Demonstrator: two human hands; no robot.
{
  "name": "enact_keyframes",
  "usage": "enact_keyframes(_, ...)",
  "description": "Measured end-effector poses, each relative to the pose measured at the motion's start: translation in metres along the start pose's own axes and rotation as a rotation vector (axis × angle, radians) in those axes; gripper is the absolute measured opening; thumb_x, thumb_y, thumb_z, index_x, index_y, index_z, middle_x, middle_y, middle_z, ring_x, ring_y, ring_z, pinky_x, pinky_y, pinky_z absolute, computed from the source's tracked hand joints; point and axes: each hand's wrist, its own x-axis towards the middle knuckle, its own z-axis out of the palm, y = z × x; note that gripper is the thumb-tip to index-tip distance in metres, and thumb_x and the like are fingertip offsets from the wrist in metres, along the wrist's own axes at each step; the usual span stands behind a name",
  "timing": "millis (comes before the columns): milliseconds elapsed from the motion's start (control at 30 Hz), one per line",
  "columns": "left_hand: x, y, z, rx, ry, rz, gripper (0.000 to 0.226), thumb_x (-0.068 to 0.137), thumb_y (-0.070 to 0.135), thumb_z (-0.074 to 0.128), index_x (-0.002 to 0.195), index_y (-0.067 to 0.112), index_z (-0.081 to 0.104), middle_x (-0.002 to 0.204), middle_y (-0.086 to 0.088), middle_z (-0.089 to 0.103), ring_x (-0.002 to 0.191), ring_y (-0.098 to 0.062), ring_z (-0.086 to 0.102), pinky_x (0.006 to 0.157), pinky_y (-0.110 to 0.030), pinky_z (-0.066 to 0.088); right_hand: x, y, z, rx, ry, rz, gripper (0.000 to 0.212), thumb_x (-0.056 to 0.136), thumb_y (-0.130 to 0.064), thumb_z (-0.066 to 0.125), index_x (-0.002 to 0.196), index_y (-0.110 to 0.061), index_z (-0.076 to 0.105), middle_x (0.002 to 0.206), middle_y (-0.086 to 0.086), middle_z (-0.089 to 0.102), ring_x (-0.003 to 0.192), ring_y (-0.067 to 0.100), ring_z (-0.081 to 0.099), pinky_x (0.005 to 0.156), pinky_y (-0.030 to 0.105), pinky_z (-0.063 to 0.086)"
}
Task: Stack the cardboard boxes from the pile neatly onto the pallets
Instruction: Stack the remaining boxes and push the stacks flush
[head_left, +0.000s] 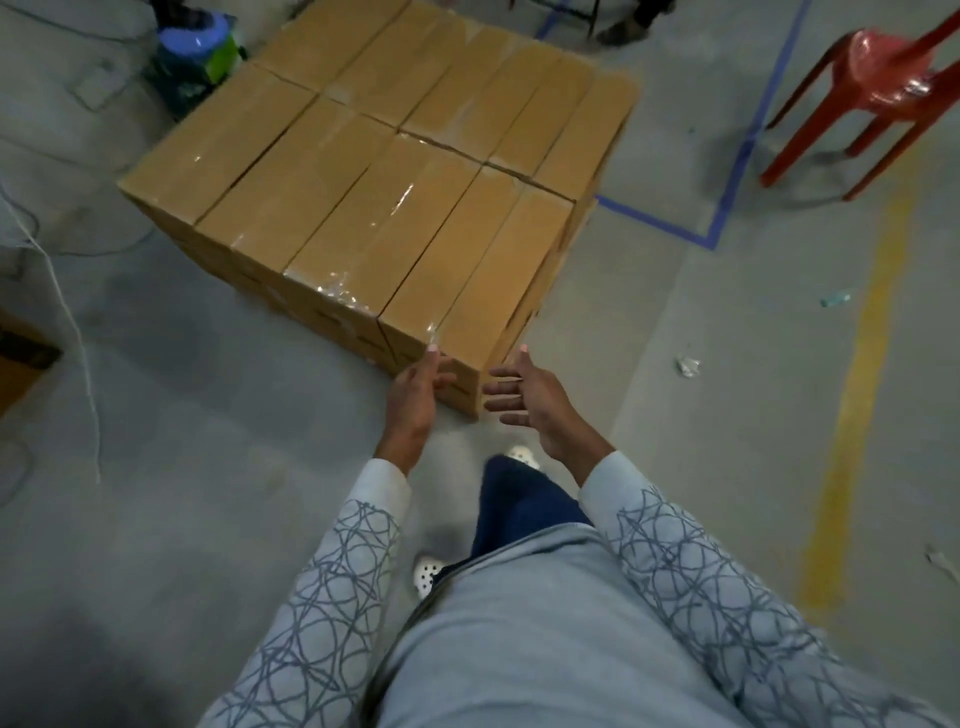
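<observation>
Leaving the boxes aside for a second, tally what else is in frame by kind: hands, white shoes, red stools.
Hands: 2 (left hand, right hand)
White shoes: 2
Red stools: 1
Total: 5

- boxes (363, 182): tan-brown, with clear glossy tape strips
- floor (208, 467): dull grey
- tape line (756, 130): blue
- stripe (862, 395): worn yellow
- stool (883, 67): red
- sleeves (332, 597): light grey with a dark grey scribbled loop pattern
- trousers (519, 514): dark blue
- shoes (428, 574): white, dotted with holes
- cable (77, 338): white
- bag (192, 57): blue and green, blurred
</observation>
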Motion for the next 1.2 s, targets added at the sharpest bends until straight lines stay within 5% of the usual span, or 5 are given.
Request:
enact_keyframes(233, 0.054, 0.025, 0.135, 0.041, -0.051, -0.044, 0.052, 0.105, 0.055, 0.045, 0.117, 0.014, 0.074, 0.104, -0.008, 0.075, 0.097, -0.022, 0.067, 0.079, -0.035, 0.047, 0.061, -0.003, -0.145, 0.058, 0.042, 0.006, 0.065, 0.107, -0.061, 0.024, 0.12, -0.015, 0.068, 0.109, 0.007, 0.076, 0.097, 0.025, 0.072, 0.078, 0.034, 0.054)
enact_keyframes(500, 0.102, 0.073, 0.32, 0.11, -0.164, 0.01, 0.036, 0.103, 0.052, 0.051, 0.115, 0.027, 0.073, 0.108, 0.004, 0.076, 0.108, -0.018, 0.068, 0.095, -0.041, 0.049, 0.127, -0.041, -0.31, 0.059, 0.203, -0.007, 0.058, 0.107, -0.058, 0.032, 0.118, -0.014, 0.068, 0.106, 0.007, 0.075, 0.091, 0.025, 0.07, 0.081, 0.036, 0.052)
enact_keyframes(800, 0.208, 0.119, 0.385, 0.183, -0.238, -0.053, 0.045, 0.093, 0.063, 0.055, 0.109, 0.026, 0.074, 0.109, 0.0, 0.074, 0.111, -0.022, 0.067, 0.095, -0.036, 0.054, 0.247, -0.115, -0.358, 0.097, 0.156, 0.049, 0.053, 0.108, -0.055, 0.036, 0.12, -0.013, 0.066, 0.111, 0.008, 0.072, 0.086, 0.02, 0.068, 0.071, 0.03, 0.05)
enact_keyframes(967, 0.306, 0.143, 0.407, 0.234, -0.188, -0.113, 0.033, 0.105, 0.039, 0.056, 0.115, 0.012, 0.072, 0.112, -0.009, 0.071, 0.099, -0.017, 0.066, 0.072, -0.011, 0.05, 0.34, -0.159, -0.374, 0.096, 0.077, 0.083, 0.057, 0.104, -0.062, 0.037, 0.138, -0.018, 0.055, 0.133, -0.001, 0.061, 0.117, 0.019, 0.06, 0.077, 0.026, 0.05)
enact_keyframes(1200, 0.444, 0.139, 0.427, 0.973, -0.136, 0.307, 0.061, 0.096, 0.044, 0.058, 0.149, 0.014, 0.046, 0.149, -0.012, 0.05, 0.137, -0.031, 0.039, 0.114, -0.051, 0.032, 0.506, -0.173, -0.378, 0.258, 0.092, 0.148, 0.092, 0.092, -0.081, 0.032, 0.163, -0.023, 0.024, 0.169, -0.003, 0.025, 0.153, 0.02, 0.028, 0.124, 0.052, 0.029)
